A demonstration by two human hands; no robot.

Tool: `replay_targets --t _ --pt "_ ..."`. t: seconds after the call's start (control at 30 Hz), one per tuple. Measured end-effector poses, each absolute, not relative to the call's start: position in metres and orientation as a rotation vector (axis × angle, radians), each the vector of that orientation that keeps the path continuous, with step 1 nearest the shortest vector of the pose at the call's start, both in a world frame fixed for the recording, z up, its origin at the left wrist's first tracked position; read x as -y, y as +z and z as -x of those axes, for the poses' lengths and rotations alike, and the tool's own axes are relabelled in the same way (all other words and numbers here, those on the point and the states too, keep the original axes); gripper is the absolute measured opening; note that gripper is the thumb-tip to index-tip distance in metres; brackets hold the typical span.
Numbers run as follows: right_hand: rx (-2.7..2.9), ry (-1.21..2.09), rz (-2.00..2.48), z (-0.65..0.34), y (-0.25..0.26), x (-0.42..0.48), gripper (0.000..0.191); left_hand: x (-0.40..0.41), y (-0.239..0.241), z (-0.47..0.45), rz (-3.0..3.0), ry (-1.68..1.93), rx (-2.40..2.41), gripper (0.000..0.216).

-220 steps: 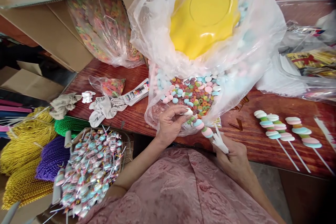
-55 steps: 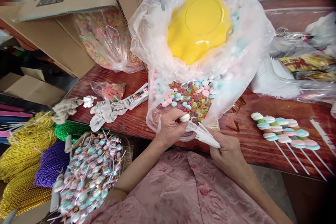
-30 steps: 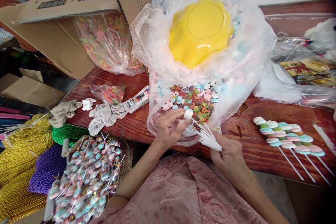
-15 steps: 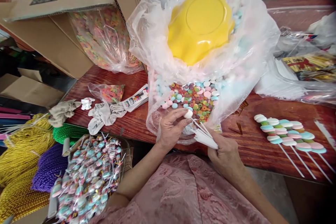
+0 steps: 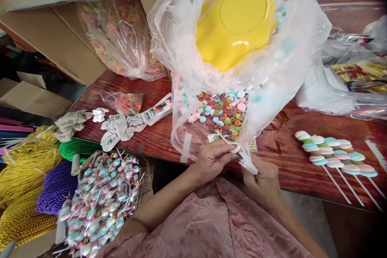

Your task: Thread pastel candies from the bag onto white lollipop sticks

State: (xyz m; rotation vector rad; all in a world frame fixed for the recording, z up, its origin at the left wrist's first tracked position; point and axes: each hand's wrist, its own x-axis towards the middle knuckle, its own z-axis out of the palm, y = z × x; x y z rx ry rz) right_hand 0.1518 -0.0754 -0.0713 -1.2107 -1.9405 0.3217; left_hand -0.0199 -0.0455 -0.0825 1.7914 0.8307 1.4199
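My left hand (image 5: 211,159) pinches a white round candy (image 5: 235,148) threaded on a white stick. My right hand (image 5: 262,179) is closed round a bunch of white sticks (image 5: 248,161) at the table's front edge. Just beyond both hands a clear plastic bag (image 5: 272,88) lies open with a heap of small coloured ring and disc candies (image 5: 222,111). An upturned yellow bowl (image 5: 234,20) sits in the bag above the heap.
Three finished candy skewers (image 5: 331,153) lie on the red wooden table (image 5: 151,137) to the right. At lower left stand a basket of wrapped lollipops (image 5: 101,199) and gold, purple and green cord rolls (image 5: 27,177). A cardboard box (image 5: 60,28), grey cloths (image 5: 119,127) lie behind.
My left hand has drawn back from the candy heap toward my right hand, sliding the white candy down the stick. A third skewer has joined the row on the right.
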Motion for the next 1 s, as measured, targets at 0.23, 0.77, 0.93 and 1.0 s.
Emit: replay_targets --t 0.23,0.77,0.93,1.0 --pt "1.71 0.449 1.432 -0.186 -0.085 0.075 0.013 0.006 -0.071 0.051 -1.785 1.174 -1.401 0.019" --pt "1.852 0.352 1.259 -0.192 -0.082 0.074 0.02 -0.003 -0.088 0.047 -2.259 0.592 -1.536 0.026" --pt "1.876 0.361 1.243 -0.188 -0.082 0.075 0.022 -0.004 -0.087 0.048 -2.426 0.491 -1.445 0.018" --pt "1.88 0.368 1.256 -0.189 -0.083 0.076 0.022 0.001 -0.089 0.047 -2.488 0.541 -1.419 0.014"
